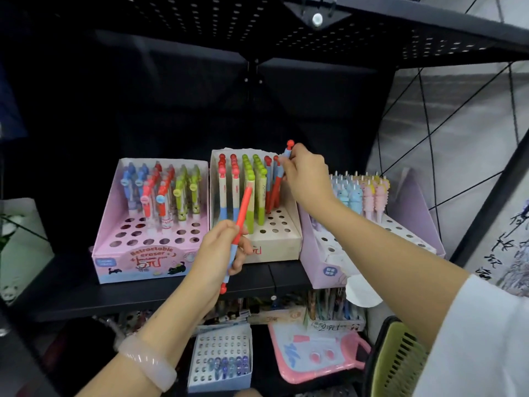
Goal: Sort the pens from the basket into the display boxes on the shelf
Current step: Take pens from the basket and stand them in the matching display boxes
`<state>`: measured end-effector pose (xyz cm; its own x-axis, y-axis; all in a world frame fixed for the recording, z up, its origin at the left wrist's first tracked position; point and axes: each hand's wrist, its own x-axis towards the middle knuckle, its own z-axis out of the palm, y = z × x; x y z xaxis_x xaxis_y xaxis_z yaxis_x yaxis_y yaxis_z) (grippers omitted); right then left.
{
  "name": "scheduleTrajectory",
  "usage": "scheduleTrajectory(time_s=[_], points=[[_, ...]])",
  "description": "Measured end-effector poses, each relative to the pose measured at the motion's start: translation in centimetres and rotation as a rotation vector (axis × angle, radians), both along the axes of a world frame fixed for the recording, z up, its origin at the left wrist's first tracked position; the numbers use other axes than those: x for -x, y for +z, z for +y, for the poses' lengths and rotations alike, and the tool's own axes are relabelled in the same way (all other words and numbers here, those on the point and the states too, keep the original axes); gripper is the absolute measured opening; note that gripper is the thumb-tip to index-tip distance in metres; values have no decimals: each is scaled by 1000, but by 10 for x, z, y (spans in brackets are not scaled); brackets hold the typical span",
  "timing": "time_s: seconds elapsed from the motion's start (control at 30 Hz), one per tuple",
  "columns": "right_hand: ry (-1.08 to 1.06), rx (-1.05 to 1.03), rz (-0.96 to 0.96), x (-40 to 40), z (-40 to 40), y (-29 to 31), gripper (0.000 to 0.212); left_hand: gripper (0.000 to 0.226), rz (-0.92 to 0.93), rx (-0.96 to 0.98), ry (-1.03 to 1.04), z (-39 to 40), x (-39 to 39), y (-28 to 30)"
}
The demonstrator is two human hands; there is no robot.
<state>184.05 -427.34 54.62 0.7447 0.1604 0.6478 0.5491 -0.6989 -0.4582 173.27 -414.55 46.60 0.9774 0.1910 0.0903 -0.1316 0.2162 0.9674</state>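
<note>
The left hand (220,247) grips a red pen (239,224) around its middle; its long axis runs steeply, red tip up and slightly right toward the cream box (274,245), blue end and red knob hanging below the fist. Just left of that grip sits the pink box (143,262), printed "Retractable eraser" with a hand-written price that seems to read "5元". The right hand (306,176) pinches a second pen (282,173) near its top, red knob upward, barrel slanting down and left into the back right corner of the cream box, beside other red pens standing there. Below that grip, the cream box front carries a red mark ending in "元", partly hidden by the left hand. Right of the right wrist stands the lilac box (323,253) with a small blue label too blurred to read. Under the shelf (171,293), a lower box reads roughly "2元". A green basket (398,362) sits by the right sleeve.
</note>
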Motion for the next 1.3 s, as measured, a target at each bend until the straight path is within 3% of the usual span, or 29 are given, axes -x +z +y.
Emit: scheduleTrajectory(time_s=[0.13, 0.4, 0.53, 0.6, 0.77, 0.87, 1.03, 1.13, 1.3], points=[[-26, 108, 111, -8, 7, -7, 22, 22, -36, -23, -9, 6, 2, -3], [-29, 89, 352, -17, 13, -3, 32, 15, -76, -112, -38, 10, 10, -2], [-44, 332, 480, -9, 18, -14, 31, 10, -102, -145, -72, 7, 16, 1], [-58, 350, 501, -7, 19, -23, 29, 9, -116, -130, -56, 8, 19, 4], [-60, 240, 269, 9, 9, -17, 20, 11, -110, -207, 27, 16, 22, 11], [113, 130, 53, 33, -3, -19, 15, 12, -95, -124, 34, 14, 24, 17], [415, 444, -393, 70, -24, -31, 32, 16, 7, 168, -70, 6, 27, 26], [440, 557, -441, 73, -29, -32, 37, 13, 55, 148, -142, -3, 30, 27], [465, 562, -457, 74, -28, -30, 18, 10, 73, 138, -123, -12, 32, 28]])
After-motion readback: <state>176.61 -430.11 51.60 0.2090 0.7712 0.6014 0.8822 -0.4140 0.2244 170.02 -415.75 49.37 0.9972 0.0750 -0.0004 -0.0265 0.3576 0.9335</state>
